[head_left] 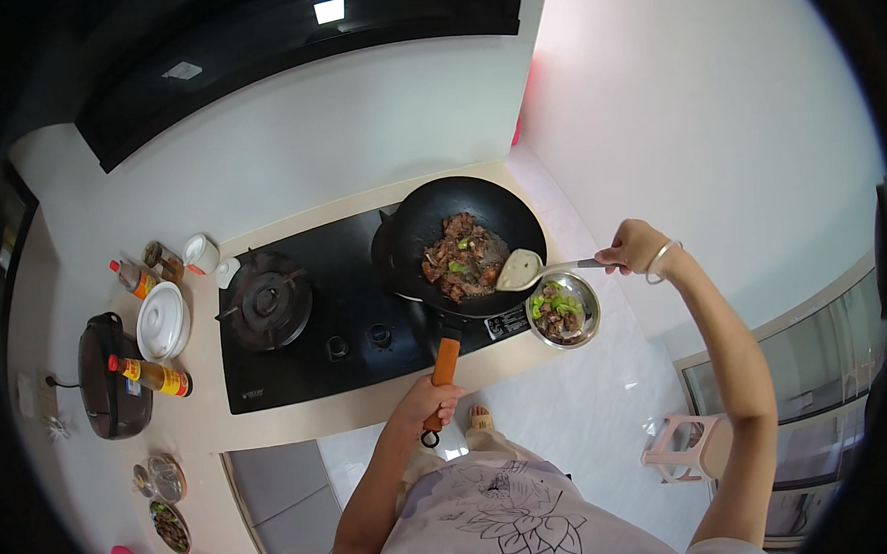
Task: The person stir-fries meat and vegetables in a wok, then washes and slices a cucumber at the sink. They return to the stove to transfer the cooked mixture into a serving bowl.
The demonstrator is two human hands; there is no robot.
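My left hand (pixel 427 403) grips the orange handle (pixel 446 359) of a black wok (pixel 441 204) on the right side of the stove. In my right hand (pixel 630 247) is the grey handle of a cooking spatula (pixel 522 270); its pale blade rests over the wok's right inner side. Browned meat pieces (pixel 461 265) with some green pepper lie in the wok. Just below the spatula's shaft, at the counter's right end, stands a round metal bowl (pixel 596 312) holding meat and green pepper.
The black gas stove (pixel 330 383) has a bare left burner (pixel 268 301). Left of it stand a white lidded dish (pixel 164 321), a sauce bottle (pixel 154 376), seasoning containers and a dark appliance (pixel 99 377). A plate of food (pixel 170 527) lies at lower left. A pink stool (pixel 687 448) stands on the floor.
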